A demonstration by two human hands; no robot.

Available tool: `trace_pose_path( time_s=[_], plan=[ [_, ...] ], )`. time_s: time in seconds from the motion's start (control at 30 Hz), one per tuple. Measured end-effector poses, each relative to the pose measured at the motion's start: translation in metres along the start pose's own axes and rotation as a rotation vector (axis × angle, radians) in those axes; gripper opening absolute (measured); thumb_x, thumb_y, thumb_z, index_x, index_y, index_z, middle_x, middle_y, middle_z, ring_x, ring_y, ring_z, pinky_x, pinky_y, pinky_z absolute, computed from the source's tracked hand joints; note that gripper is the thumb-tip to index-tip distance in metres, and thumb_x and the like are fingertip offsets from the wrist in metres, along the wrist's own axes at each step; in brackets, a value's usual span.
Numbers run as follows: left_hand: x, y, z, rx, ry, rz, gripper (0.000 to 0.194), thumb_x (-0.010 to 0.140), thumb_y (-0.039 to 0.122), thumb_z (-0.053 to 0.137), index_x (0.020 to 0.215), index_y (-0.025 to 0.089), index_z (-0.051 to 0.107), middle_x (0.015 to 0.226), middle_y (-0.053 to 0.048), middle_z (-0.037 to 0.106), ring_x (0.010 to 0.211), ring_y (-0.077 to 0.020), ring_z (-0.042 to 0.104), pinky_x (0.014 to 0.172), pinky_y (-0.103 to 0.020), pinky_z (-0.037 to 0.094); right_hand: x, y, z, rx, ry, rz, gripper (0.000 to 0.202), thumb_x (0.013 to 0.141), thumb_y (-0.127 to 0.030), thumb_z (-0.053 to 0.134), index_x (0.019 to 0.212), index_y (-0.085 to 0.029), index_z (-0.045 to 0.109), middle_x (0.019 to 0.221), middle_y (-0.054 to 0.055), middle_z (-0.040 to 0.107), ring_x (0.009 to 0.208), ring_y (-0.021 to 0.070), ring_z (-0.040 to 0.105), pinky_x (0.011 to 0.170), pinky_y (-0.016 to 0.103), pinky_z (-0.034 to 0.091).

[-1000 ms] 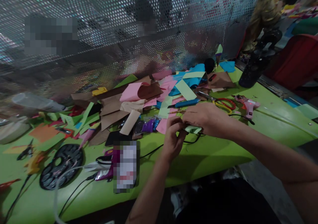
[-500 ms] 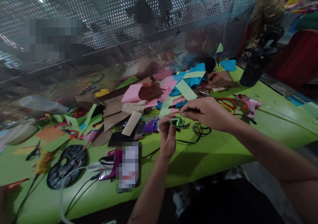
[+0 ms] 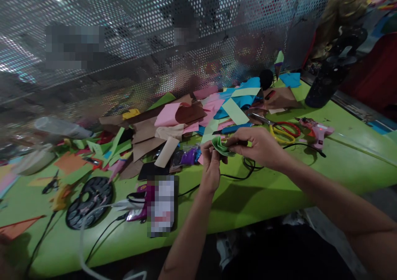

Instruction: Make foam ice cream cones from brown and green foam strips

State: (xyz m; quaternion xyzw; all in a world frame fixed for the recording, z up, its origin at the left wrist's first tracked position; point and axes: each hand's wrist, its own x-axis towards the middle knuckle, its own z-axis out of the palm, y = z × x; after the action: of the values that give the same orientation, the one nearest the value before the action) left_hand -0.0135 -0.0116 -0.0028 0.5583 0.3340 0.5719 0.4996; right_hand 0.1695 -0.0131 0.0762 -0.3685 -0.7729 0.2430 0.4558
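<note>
A small rolled piece of green paper, layered like a rosette, is held up over the table. My left hand grips it from the left, fingers behind and thumb in front. From the other side, my right hand pinches its right edge between thumb and fingers. Just beyond my right wrist lie scissors with red and yellow handles. A pink glue gun with a small red light rests farther right. Under my hands a black cable crosses the table.
Coloured paper scraps pile along the perforated metal screen. At left are a black palette, a yellow glue gun and a clear bottle. A dark bottle stands at the right back. A phone-like object lies near the front edge.
My right hand has come down from above the green paper to its right edge and now pinches it. The paper has tilted, showing its layered side. The view has shifted slightly.
</note>
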Motion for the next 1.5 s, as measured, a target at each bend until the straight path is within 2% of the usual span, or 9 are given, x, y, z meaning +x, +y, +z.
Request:
trace_pose_path(
  time_s=[0.27, 0.57, 0.73, 0.93, 1.1, 1.2, 1.27, 1.37, 1.5],
  plan=[
    [0.001, 0.006, 0.003, 0.111, -0.085, -0.01, 0.036, 0.097, 0.058, 0.055, 0.117, 0.029, 0.05, 0.083, 0.003, 0.048, 0.068, -0.0105, 0.046, 0.063, -0.023, 0.043, -0.003, 0.011, 0.003, -0.015, 0.028, 0.014, 0.014, 0.088, -0.01, 0.066, 0.091, -0.017, 0.078, 0.085, 0.005, 0.077, 0.078, 0.0159, 0.071, 0.072, 0.024, 0.052],
    [0.006, 0.003, 0.006, 0.164, -0.061, -0.064, 0.039, 0.096, 0.062, 0.053, 0.114, 0.027, 0.046, 0.08, 0.004, 0.043, 0.067, -0.0112, 0.041, 0.063, -0.025, 0.041, -0.011, 0.023, 0.009, -0.016, 0.06, 0.02, 0.012, 0.092, -0.024, 0.069, 0.101, -0.018, 0.074, 0.092, 0.006, 0.072, 0.08, 0.0161, 0.066, 0.071, 0.026, 0.052],
    [0.005, 0.001, 0.01, 0.161, -0.028, -0.102, 0.044, 0.095, 0.064, 0.052, 0.117, 0.028, 0.043, 0.083, 0.004, 0.044, 0.069, -0.0113, 0.043, 0.066, -0.026, 0.042, -0.017, 0.029, 0.018, -0.08, 0.137, 0.057, 0.014, 0.087, -0.019, 0.072, 0.101, -0.019, 0.07, 0.091, 0.004, 0.074, 0.072, 0.0145, 0.065, 0.067, 0.025, 0.053],
    [0.002, -0.005, 0.012, 0.03, 0.031, -0.228, 0.05, 0.096, 0.068, 0.046, 0.124, 0.027, 0.043, 0.08, 0.003, 0.047, 0.07, -0.0126, 0.044, 0.07, -0.027, 0.041, -0.019, 0.032, 0.018, -0.169, 0.116, -0.004, 0.013, 0.091, -0.013, 0.065, 0.099, -0.02, 0.072, 0.096, 0.006, 0.076, 0.085, 0.0186, 0.071, 0.078, 0.03, 0.056],
    [0.006, -0.01, 0.014, -0.162, 0.062, -0.246, 0.035, 0.094, 0.056, 0.054, 0.106, 0.024, 0.05, 0.085, 0.001, 0.05, 0.071, -0.0128, 0.046, 0.07, -0.027, 0.043, -0.019, 0.033, 0.016, -0.197, 0.101, -0.053, 0.013, 0.091, -0.01, 0.063, 0.095, -0.019, 0.072, 0.093, 0.006, 0.075, 0.088, 0.0188, 0.07, 0.078, 0.028, 0.054],
    [0.01, -0.01, 0.016, -0.221, 0.056, -0.244, 0.027, 0.087, 0.047, 0.058, 0.094, 0.022, 0.05, 0.086, -0.001, 0.05, 0.072, -0.0136, 0.044, 0.069, -0.028, 0.044, -0.019, 0.033, 0.015, -0.219, 0.09, -0.046, 0.014, 0.091, -0.01, 0.062, 0.094, -0.02, 0.072, 0.095, 0.006, 0.074, 0.089, 0.0189, 0.07, 0.078, 0.029, 0.053],
    [0.011, -0.01, 0.016, -0.223, 0.018, -0.258, 0.024, 0.079, 0.039, 0.06, 0.094, 0.022, 0.051, 0.088, -0.001, 0.05, 0.074, -0.0142, 0.045, 0.07, -0.028, 0.045, -0.019, 0.033, 0.014, -0.224, 0.093, -0.039, 0.014, 0.091, -0.01, 0.061, 0.093, -0.02, 0.071, 0.097, 0.007, 0.074, 0.09, 0.0191, 0.07, 0.078, 0.029, 0.053],
    [0.009, -0.01, 0.013, -0.154, -0.047, -0.289, 0.032, 0.069, 0.026, 0.061, 0.099, 0.023, 0.053, 0.092, -0.001, 0.054, 0.08, -0.0151, 0.048, 0.078, -0.029, 0.046, -0.019, 0.032, 0.012, -0.214, 0.089, -0.058, 0.014, 0.091, -0.01, 0.061, 0.092, -0.021, 0.07, 0.096, 0.006, 0.074, 0.089, 0.0191, 0.069, 0.077, 0.029, 0.053],
    [0.005, -0.007, 0.01, 0.077, -0.088, -0.29, 0.025, 0.076, 0.023, 0.058, 0.101, 0.022, 0.054, 0.097, -0.002, 0.058, 0.091, -0.0171, 0.049, 0.088, -0.031, 0.046, -0.019, 0.032, 0.01, -0.203, 0.071, -0.079, 0.009, 0.091, -0.014, 0.065, 0.09, -0.021, 0.07, 0.094, 0.006, 0.073, 0.087, 0.0186, 0.069, 0.076, 0.029, 0.053]
  ],
)
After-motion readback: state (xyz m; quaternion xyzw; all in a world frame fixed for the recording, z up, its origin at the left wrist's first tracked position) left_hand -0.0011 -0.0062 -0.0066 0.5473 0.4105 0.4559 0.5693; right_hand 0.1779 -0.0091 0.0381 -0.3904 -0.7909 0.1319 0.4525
